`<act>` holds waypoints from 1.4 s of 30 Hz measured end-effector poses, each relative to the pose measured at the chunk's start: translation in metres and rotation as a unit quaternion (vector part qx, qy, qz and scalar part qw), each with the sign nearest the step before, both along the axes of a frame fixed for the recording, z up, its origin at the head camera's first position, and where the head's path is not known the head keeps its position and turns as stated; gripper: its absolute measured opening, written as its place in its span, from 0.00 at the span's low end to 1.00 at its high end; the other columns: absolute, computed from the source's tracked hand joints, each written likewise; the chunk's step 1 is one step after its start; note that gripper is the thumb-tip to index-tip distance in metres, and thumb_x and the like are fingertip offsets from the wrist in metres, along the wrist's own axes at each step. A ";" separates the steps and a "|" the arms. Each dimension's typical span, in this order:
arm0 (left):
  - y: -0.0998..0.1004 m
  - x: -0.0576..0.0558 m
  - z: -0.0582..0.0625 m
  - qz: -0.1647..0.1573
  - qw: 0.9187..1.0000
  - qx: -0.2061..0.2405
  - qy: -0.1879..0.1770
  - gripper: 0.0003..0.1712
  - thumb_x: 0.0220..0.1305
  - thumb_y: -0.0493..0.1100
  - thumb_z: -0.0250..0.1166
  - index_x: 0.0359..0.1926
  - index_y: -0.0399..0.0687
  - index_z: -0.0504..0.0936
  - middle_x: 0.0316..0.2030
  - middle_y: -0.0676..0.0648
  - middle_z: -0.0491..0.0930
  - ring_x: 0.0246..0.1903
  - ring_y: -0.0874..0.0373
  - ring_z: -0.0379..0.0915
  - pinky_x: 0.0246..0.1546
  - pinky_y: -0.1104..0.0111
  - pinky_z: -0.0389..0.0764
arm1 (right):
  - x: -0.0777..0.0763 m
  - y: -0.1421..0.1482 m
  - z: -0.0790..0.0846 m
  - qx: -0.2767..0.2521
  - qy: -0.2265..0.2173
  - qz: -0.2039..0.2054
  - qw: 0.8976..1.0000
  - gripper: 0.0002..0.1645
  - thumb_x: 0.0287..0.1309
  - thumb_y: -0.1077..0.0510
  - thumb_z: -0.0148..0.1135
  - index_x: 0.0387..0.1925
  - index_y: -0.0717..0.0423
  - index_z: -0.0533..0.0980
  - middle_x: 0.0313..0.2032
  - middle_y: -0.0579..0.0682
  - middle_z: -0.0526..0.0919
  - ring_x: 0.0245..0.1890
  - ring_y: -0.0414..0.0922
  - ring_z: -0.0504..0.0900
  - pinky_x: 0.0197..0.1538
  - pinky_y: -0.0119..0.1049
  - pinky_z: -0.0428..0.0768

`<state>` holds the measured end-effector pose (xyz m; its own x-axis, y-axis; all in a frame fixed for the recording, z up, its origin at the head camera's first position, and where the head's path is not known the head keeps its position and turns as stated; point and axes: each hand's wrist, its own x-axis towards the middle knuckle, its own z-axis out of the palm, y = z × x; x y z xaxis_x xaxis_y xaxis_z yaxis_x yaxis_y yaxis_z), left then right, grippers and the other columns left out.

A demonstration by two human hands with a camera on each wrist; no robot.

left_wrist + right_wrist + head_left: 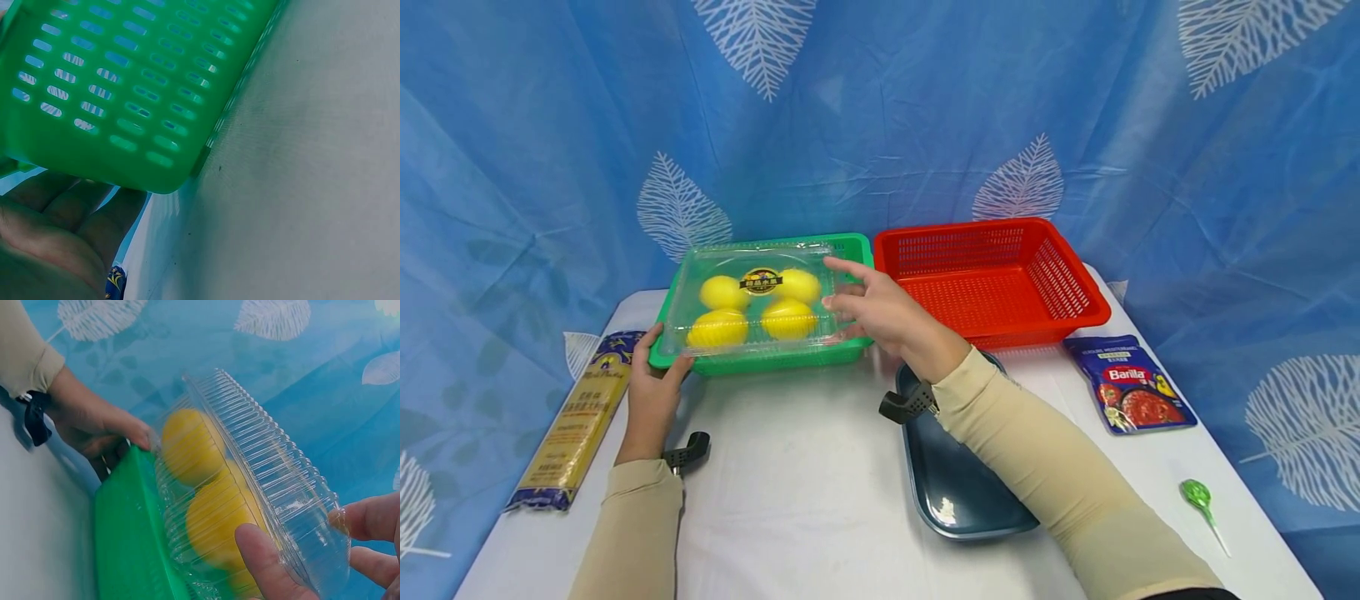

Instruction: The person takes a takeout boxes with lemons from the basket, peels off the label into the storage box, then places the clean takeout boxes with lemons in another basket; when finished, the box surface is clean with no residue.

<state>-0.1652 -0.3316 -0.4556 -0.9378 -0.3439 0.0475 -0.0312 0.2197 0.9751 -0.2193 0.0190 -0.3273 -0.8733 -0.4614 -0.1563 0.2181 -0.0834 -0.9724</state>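
A clear plastic fruit box (pixel 700 325) with a label and several yellow fruits (pixel 788 318) inside sits over the green basket (pixel 842 354), slightly askew on its rim. My right hand (pixel 883 308) holds the box by its right end, the thumb on one side and fingers on the other; the right wrist view shows the thumb (pixel 265 559) against the clear plastic. At the basket's near left corner, my left hand (pixel 651 400) grips the rim, its thumb close to the box corner. In the left wrist view its fingers (pixel 112 222) lie against the green wall's edge.
A red basket (pixel 1000 287) stands beside the green one. Under my right forearm lies a dark blue tray (pixel 958 483). A spaghetti pack (pixel 576 425) is at left; a Barilla sauce pouch (pixel 1127 387) and a green lollipop (pixel 1197 494) are at right. A blue curtain (pixel 880 125) hangs behind.
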 end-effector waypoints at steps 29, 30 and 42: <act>-0.005 0.001 -0.005 -0.011 1.000 -0.020 0.006 0.44 0.76 0.59 0.63 0.84 0.72 0.50 0.80 0.42 0.51 0.75 0.43 0.52 0.74 0.47 0.60 | 0.041 0.018 -0.001 0.051 0.019 0.008 0.998 0.41 0.71 0.65 0.67 0.78 0.36 0.68 0.71 0.56 0.71 0.53 0.54 0.85 0.44 0.49 0.89; -0.005 0.002 -0.005 -0.012 1.000 -0.018 0.007 0.44 0.76 0.59 0.63 0.84 0.73 0.50 0.80 0.42 0.52 0.75 0.43 0.53 0.73 0.48 0.61 | 0.042 0.019 -0.001 0.054 0.019 0.008 0.998 0.41 0.71 0.64 0.67 0.78 0.36 0.68 0.71 0.56 0.70 0.54 0.54 0.85 0.44 0.49 0.89; -0.004 0.004 -0.004 -0.040 0.998 0.034 0.025 0.47 0.74 0.55 0.68 0.83 0.71 0.51 0.77 0.40 0.56 0.69 0.46 0.60 0.52 0.78 0.78 | 0.057 0.026 -0.006 0.067 0.039 0.013 0.997 0.40 0.71 0.62 0.68 0.78 0.34 0.68 0.73 0.55 0.69 0.58 0.52 0.82 0.45 0.48 0.89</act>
<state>-0.1610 -0.3357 -0.4595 -0.9593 -0.2723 0.0744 0.0335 0.1519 0.9878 -0.1627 0.0451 -0.3337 -0.8730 -0.4641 -0.1501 0.1412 0.0540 -0.9885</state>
